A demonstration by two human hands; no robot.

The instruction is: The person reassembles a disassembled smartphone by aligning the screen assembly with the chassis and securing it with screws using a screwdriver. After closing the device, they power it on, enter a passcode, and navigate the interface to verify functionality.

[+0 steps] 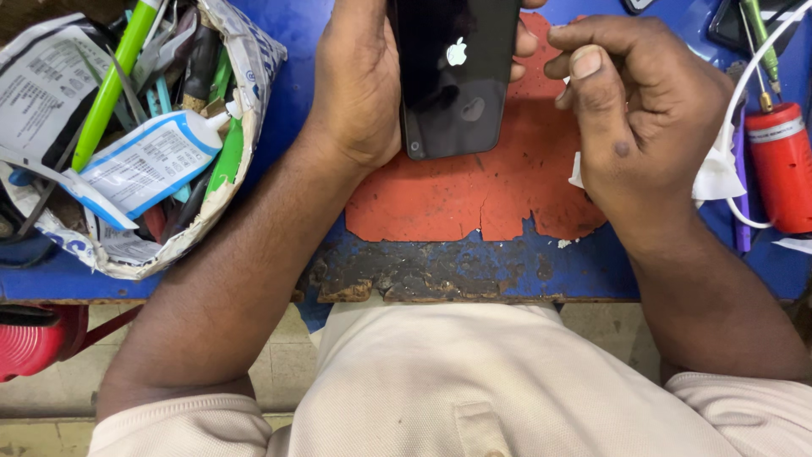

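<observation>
My left hand point(359, 80) grips a black smartphone point(452, 76) by its left edge, glossy back up, held over a worn orange mat point(474, 190). Fingertips of that hand wrap around the phone's right edge. My right hand point(639, 106) hovers just right of the phone with fingers curled and thumb pressed against the forefinger; whether something small is pinched there I cannot tell. A bit of white tissue point(715, 169) shows under the right hand.
A torn paper bag point(135, 127) at left holds a white glue tube point(148, 165), green sticks and several tools. A red cylinder point(782, 165) with a white cable lies at right. The blue bench's chipped front edge point(440, 279) runs below the mat.
</observation>
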